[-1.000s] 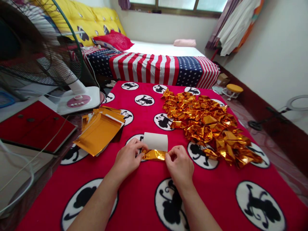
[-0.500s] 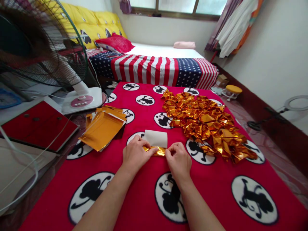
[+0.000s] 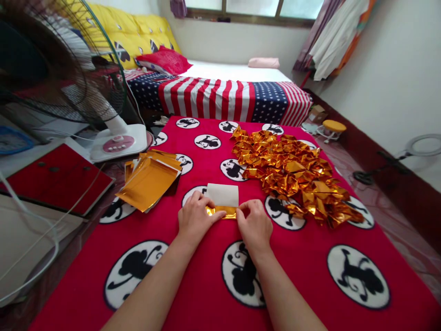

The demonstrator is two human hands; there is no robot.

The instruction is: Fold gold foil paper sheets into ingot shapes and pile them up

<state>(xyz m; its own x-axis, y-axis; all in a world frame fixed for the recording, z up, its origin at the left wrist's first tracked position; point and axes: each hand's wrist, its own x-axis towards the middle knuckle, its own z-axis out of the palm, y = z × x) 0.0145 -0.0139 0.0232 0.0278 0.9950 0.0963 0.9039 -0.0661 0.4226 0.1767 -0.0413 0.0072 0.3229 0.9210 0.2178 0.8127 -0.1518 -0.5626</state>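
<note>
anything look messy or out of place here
Only mildly: the stack of flat, shiny gold foil sheets on the left is fanned unevenly, its edges and corners pointing different ways. The partly folded white-and-gold rectangular sheet near the middle lies fairly straight. I see nothing spilled or torn.

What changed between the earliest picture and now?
The left hand has moved its thumb rightward along the gold fold of the paper. The right hand stays at the fold's right end; the stack and folded pile lie as before.
</note>
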